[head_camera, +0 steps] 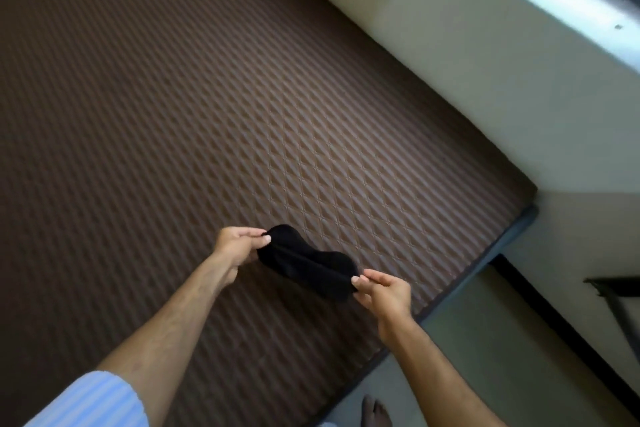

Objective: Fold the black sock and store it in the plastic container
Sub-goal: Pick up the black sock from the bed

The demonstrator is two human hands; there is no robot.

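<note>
A short black sock [306, 262] is stretched between my two hands, held just above the brown quilted bed surface [173, 114]. My left hand [237, 248] pinches its upper left end between thumb and fingers. My right hand [382, 291] pinches the lower right end the same way. The sock sags slightly in the middle and looks doubled or bunched. No plastic container is in view.
The bed's dark edge [485, 263] runs diagonally at the right, with floor below it. A pale wall [467, 62] and a bright window sill [571, 0] rise behind. A dark metal frame [620, 291] stands at the far right. A bare foot [375, 412] shows at the bottom.
</note>
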